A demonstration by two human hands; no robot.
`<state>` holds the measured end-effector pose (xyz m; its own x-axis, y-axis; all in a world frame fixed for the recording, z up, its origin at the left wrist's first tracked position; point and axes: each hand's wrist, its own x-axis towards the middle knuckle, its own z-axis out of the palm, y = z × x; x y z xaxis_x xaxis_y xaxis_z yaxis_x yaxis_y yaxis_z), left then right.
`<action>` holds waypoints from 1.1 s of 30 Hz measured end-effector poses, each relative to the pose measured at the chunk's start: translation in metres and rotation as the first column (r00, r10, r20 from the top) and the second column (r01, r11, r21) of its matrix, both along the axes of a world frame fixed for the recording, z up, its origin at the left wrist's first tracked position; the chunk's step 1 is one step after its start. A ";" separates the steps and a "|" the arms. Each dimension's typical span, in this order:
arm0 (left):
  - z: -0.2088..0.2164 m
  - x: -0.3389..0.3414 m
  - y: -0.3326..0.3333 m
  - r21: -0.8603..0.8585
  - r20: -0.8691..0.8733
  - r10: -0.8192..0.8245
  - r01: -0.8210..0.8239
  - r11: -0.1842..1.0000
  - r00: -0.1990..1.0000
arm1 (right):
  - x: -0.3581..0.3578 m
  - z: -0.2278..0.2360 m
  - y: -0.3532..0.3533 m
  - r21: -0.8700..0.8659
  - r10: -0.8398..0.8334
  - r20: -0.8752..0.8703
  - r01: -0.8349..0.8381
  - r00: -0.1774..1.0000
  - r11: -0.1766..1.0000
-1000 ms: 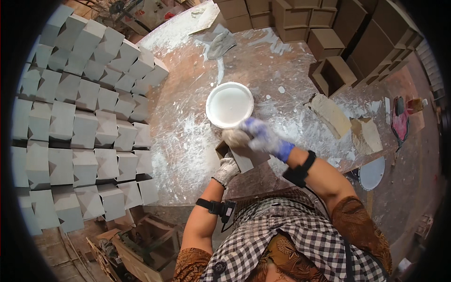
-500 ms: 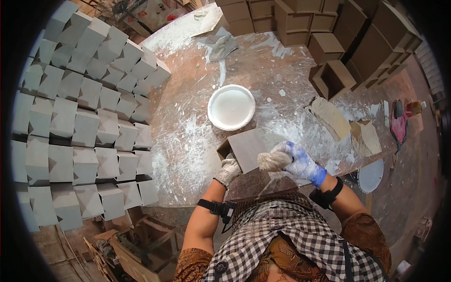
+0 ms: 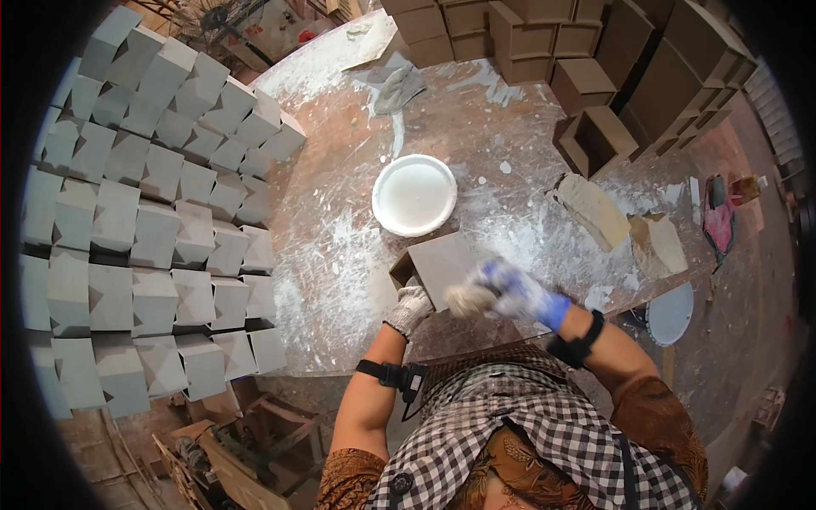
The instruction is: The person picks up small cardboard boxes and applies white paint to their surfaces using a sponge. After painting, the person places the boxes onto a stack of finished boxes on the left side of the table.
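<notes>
From where I'm standing, a round white tub (image 3: 415,231) is sitting on the paint-smeared table (image 3: 323,221), holding something smooth and white. Just on the near side of the tub, toward the person, a pale box (image 3: 448,257) is lying tilted, its open end facing the person's left. The left hand (image 3: 410,309), wearing a knitted glove, is clasping the box at that open end; some of its fingers are disappearing inside, so I can't tell how they're set.

The right hand (image 3: 517,296), in a white-and-blue glove, is appearing blurred to the near right of the tub. Its fingers are closing around a beige wad (image 3: 470,300), which is overlapping the box's near right corner in my view; whether it is pressing there, I can't tell.

Left of the tub, pale grey boxes (image 3: 114,293) are standing in stacked rows. Beyond the tub and to its right, brown boxes (image 3: 586,76) are piling up at the table's edge, one showing its hollow end. A crumpled grey cloth (image 3: 401,89) is lying beyond the tub, while two ragged cream pieces (image 3: 592,211) are resting well to its right.
</notes>
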<state>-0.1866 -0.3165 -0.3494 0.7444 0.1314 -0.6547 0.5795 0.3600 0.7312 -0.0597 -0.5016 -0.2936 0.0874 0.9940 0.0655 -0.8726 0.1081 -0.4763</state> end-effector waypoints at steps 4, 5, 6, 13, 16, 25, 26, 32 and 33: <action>0.002 -0.001 0.005 -0.082 0.004 0.034 -0.033 0.996 0.999 | -0.018 0.016 -0.069 -0.218 0.170 0.963 0.232 0.210 0.948; 0.004 -0.001 0.006 -0.087 0.005 0.028 -0.028 0.996 1.000 | -0.019 0.019 -0.076 -0.135 0.144 0.989 0.283 -0.012 0.949; 0.008 -0.001 0.007 -0.098 0.005 0.025 -0.025 0.995 1.000 | -0.018 0.021 -0.079 -0.118 0.086 0.991 0.356 0.105 0.927; 0.034 -0.002 0.016 -0.362 -0.093 0.108 -0.134 0.922 0.990 | -0.007 0.033 -0.030 0.287 -0.298 0.950 0.617 -0.088 0.733; 0.026 0.004 0.020 0.118 0.179 -0.328 0.311 0.943 0.927 | 0.003 0.024 -0.002 0.289 -0.204 0.957 0.628 -0.206 0.722; -0.030 -0.011 0.026 0.752 -0.241 -0.684 0.577 0.317 0.689 | -0.007 -0.002 0.023 0.266 -0.485 0.441 0.407 0.755 0.874; -0.040 -0.015 0.028 0.728 -0.209 -0.672 0.572 0.379 0.711 | -0.018 0.001 0.012 0.356 -0.526 0.805 0.488 0.273 0.797; -0.091 -0.025 0.029 0.571 0.035 -0.540 0.427 0.701 0.841 | 0.013 -0.029 0.070 0.218 -0.287 -0.070 0.295 0.955 0.930; -0.091 -0.025 0.027 0.556 0.067 -0.518 0.399 0.729 0.853 | 0.020 -0.037 0.073 0.189 -0.416 0.157 0.386 0.896 0.903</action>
<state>-0.2114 -0.2891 -0.4408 0.9077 0.0032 -0.4196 0.3918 -0.3647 0.8447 -0.0395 -0.4287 -0.3304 0.4475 0.8539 0.2655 -0.6349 0.5125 -0.5782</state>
